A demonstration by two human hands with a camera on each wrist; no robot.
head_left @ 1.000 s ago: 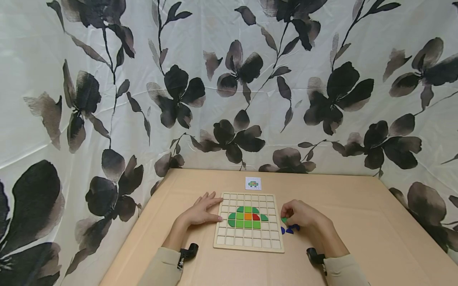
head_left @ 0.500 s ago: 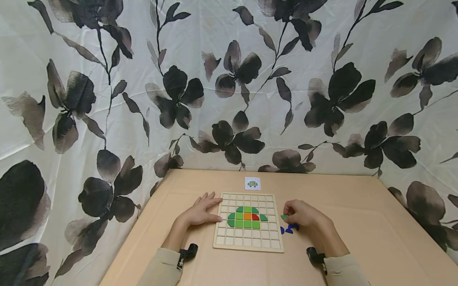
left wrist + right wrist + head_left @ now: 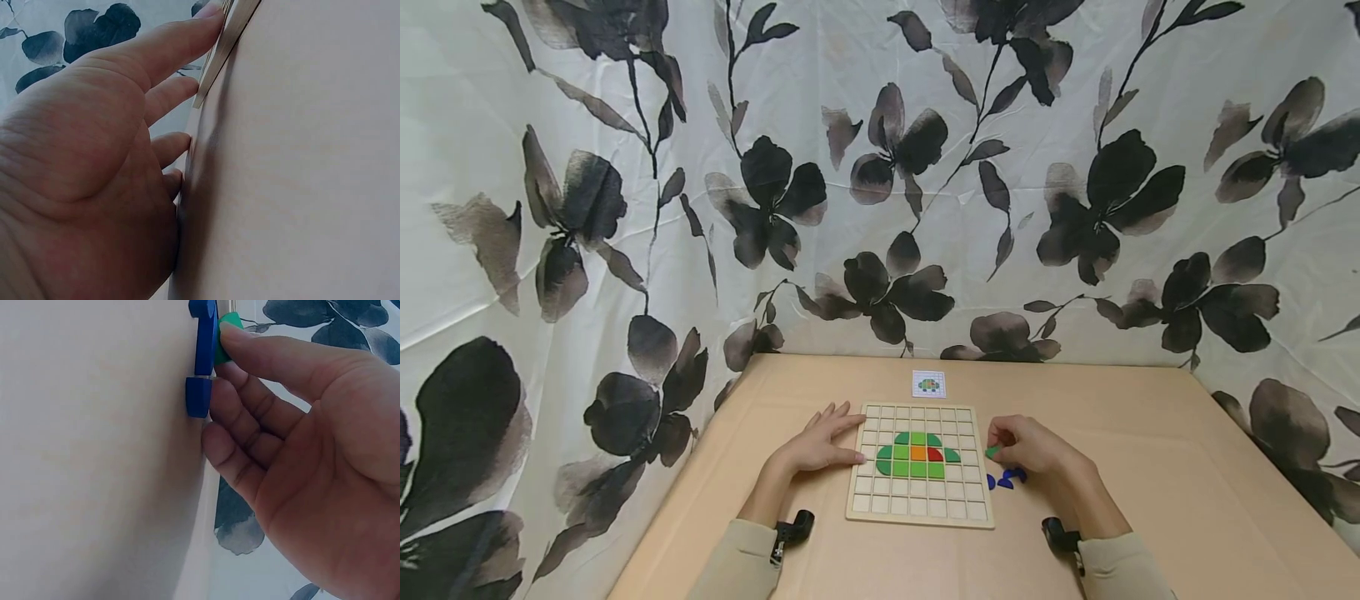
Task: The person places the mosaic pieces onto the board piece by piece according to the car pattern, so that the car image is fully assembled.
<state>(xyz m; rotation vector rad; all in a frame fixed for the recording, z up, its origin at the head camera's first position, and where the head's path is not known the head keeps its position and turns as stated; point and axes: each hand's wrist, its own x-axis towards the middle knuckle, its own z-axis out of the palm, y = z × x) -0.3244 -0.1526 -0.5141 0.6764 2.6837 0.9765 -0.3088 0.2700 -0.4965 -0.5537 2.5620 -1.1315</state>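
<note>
Here, a partly filled grid board (image 3: 921,467) on the table (image 3: 1150,500).
Right hand (image 3: 1026,450) pinches a green piece (image 3: 992,452) beside the board; flat, straight-fingered left hand (image 3: 820,446) steadies its edge; blue pieces (image 3: 1007,479) remain unplaced.

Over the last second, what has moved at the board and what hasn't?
The right hand, pinching the small green piece, has lifted it slightly and drawn it a little toward the board; it was lower, near the blue pieces, a second ago. The left hand still rests flat at the board's left edge. The green pattern, blue pieces and card have not shifted.
</note>
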